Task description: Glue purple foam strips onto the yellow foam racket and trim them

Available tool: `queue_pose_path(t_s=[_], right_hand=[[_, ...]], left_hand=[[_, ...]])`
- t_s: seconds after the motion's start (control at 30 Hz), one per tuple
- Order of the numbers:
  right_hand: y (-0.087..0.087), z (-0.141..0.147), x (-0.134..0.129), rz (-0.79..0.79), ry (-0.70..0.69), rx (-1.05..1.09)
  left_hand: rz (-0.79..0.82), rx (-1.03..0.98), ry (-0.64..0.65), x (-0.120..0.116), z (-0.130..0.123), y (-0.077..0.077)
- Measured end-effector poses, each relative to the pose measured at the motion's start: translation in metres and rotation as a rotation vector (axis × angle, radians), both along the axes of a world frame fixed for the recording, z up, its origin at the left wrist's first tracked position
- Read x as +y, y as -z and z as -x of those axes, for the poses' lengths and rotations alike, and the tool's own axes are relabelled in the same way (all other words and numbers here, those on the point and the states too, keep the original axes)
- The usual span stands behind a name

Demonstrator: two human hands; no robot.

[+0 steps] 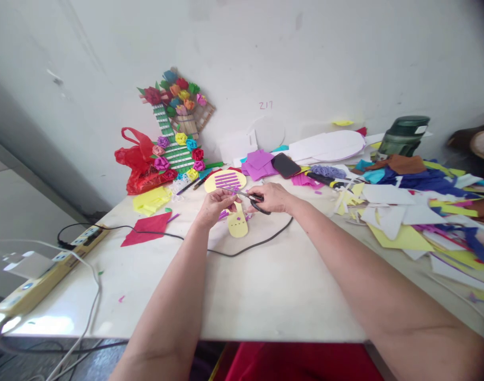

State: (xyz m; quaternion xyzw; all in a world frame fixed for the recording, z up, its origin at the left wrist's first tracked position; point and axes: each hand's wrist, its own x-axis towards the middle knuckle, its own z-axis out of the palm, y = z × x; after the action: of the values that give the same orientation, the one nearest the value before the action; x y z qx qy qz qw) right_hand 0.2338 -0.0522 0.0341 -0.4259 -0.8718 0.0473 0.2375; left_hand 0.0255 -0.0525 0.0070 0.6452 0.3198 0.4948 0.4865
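My right hand (272,198) is wrapped round the dark handles of a pair of scissors (259,206), whose blades point left toward my other hand. With its fingers pinched together, my left hand (216,206) is close to the blade tips; what it holds is too small to make out. Beneath and behind both hands lies a yellow paper cutout (238,227) with a rounded lower end, small holes and a purple diamond. Its wide yellow oval top (210,182) carries several purple strips. Small purple scraps lie around my fingers.
A black cable (234,255) loops across the table below my hands. At left are red paper (146,230) and a power strip (31,288). Behind stand paper flowers (182,95), purple sheets (259,163) and a phone (286,165). Paper scraps (400,238) and a green bottle (403,136) fill the right.
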Motion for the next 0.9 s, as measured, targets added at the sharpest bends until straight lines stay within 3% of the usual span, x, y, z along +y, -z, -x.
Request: queue_pose_path(t_s=[0.9], right_hand=[[0.0034,-0.0009,0.0055,0.073,-0.07,0.166]], left_hand=[[0.083,-0.067,0.013,-0.0011,0.0005,-0.001]])
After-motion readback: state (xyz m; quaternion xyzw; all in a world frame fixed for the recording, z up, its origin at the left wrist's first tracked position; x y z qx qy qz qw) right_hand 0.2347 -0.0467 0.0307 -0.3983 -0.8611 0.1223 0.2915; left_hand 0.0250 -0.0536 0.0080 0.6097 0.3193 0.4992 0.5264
